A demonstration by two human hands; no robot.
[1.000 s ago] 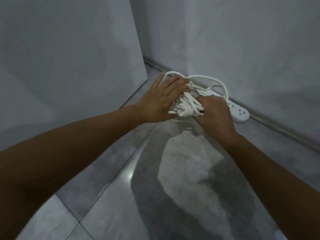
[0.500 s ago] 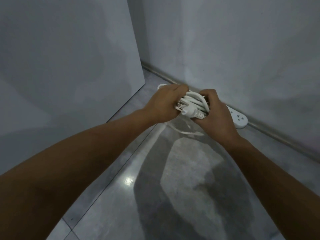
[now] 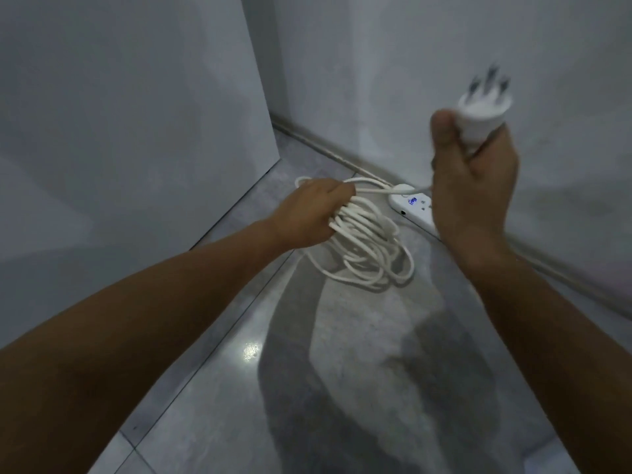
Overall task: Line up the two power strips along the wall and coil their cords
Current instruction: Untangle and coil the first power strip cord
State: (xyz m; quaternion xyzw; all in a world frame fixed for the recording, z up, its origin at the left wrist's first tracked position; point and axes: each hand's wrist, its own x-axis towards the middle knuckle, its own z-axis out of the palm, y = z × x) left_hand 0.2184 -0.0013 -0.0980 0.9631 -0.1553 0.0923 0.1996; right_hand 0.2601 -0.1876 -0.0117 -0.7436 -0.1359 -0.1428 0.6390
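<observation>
A white power strip [image 3: 412, 207] lies on the floor against the right wall, mostly hidden behind my right wrist. My left hand [image 3: 313, 213] grips a bundle of the white cord [image 3: 367, 249], whose loops hang down to the floor. My right hand [image 3: 473, 186] is raised above the strip and holds the white plug [image 3: 478, 111], prongs pointing up and blurred. A stretch of cord runs from the strip's end toward my left hand. Only one power strip shows.
A grey tiled floor [image 3: 342, 388] fills the lower view, with my shadow across it. A tall pale panel [image 3: 136, 114] stands on the left. The right wall meets the floor at a baseboard [image 3: 325, 145] running back into the corner.
My hands have come apart. The right hand lifted the plug up and to the right, away from the bundle. The coil loosened and its loops dropped from my left hand.
</observation>
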